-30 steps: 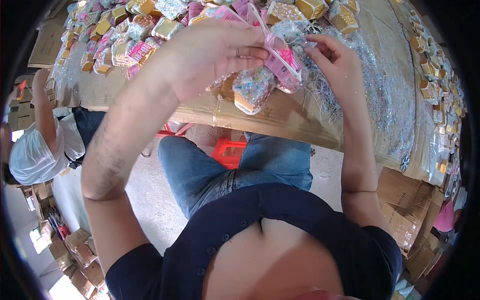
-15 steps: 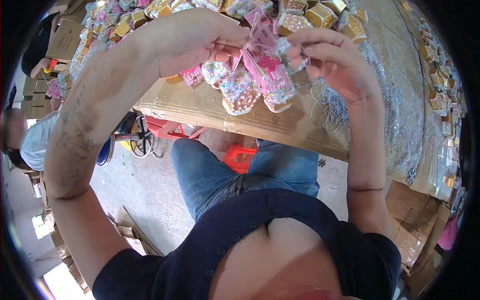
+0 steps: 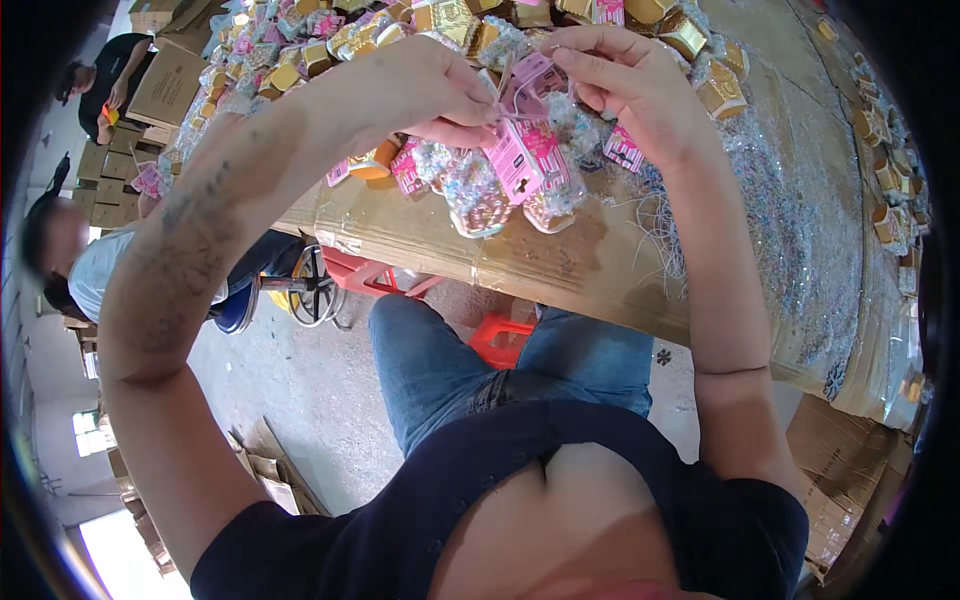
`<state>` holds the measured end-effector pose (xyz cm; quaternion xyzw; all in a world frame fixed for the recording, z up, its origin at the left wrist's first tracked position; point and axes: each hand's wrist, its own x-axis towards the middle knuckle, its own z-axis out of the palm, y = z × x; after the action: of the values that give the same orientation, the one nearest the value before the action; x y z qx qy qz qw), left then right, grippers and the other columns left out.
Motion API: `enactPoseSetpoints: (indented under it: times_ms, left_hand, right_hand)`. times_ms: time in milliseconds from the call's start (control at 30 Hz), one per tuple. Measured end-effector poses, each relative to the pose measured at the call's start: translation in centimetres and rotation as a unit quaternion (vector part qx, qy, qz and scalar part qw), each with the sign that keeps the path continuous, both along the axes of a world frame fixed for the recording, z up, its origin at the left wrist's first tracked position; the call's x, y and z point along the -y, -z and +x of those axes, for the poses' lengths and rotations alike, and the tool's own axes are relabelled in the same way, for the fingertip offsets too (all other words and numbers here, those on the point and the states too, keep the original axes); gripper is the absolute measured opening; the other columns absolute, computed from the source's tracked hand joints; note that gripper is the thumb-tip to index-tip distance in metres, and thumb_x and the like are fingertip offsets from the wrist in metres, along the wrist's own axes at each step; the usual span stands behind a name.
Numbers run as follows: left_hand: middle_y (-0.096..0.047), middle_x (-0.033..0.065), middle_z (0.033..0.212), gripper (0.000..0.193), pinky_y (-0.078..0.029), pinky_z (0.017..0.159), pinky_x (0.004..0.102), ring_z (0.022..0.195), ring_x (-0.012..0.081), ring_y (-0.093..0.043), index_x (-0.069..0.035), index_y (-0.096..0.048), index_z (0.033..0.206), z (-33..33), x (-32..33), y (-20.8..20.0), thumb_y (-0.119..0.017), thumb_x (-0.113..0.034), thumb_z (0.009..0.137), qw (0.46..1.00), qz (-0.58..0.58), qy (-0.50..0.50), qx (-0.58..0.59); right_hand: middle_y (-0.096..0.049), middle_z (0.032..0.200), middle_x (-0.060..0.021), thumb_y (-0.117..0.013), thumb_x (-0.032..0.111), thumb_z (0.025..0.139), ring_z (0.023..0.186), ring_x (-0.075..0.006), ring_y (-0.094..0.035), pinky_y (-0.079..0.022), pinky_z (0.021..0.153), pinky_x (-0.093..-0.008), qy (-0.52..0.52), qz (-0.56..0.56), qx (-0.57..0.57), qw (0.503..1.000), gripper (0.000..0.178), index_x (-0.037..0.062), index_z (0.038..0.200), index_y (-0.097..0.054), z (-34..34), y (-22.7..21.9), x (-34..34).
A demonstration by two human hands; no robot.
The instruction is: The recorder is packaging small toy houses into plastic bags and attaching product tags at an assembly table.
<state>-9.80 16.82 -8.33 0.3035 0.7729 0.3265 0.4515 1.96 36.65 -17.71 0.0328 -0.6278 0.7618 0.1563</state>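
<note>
My left hand (image 3: 440,95) is closed, its fingertips pinching a pink printed card tag (image 3: 527,165) at the tag's upper edge. Under the tag lie two ornaments (image 3: 482,208) with rough, pale, sprinkle-like beads and gold-brown lower ends, side by side on the cardboard-covered table (image 3: 400,240). A thin white string (image 3: 518,95) rises from the tag toward my right hand (image 3: 630,90). The right thumb and forefinger are pinched together at the string's upper part, just above another pink piece of card (image 3: 535,72). Their exact grip is partly too fine to make out.
Many gold and beaded ornaments (image 3: 440,20) are heaped along the far side. Loose white strings (image 3: 665,235) and glittery scraps (image 3: 770,250) lie at the right. Two people are at the left, one near a stool (image 3: 235,310). A red stool (image 3: 500,340) stands below the table.
My right hand has moved left and up, closer to the tag, its fingers closing into a pinch. The pink tag has turned and swung lower. The whole view has shifted slightly.
</note>
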Motion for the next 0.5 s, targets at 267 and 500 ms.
enactPoseSetpoints:
  times_ms: [267,500]
  left_hand:
    - [-0.069,0.0106,0.093,0.025,-0.052,0.071,0.0316,0.077,0.019,-0.067,0.0,-0.069,0.099,0.8,1.4,0.6,-0.068,-0.019,0.082,0.873,-0.02,0.142,-0.466]
    - [-0.067,0.0093,0.1,0.031,-0.05,0.083,0.0293,0.093,0.0193,-0.063,0.005,-0.065,0.107,0.0,2.2,0.0,-0.063,-0.02,0.089,0.984,-0.034,-0.019,-0.174]
  right_hand:
    - [-0.066,0.084,-0.001,-0.064,0.011,0.087,0.068,-0.0065,-0.058,-0.045,0.06,-0.0216,-0.034,0.083,-0.061,0.994,0.014,0.0022,0.098,-0.067,-2.1,-2.0,1.8]
    - [-0.06,0.073,-0.0008,-0.061,0.011,0.089,0.055,-0.005,-0.051,-0.041,0.05,-0.0208,-0.093,0.155,-0.019,0.983,0.011,0.0022,0.095,-0.063,-1.9,-2.2,3.6]
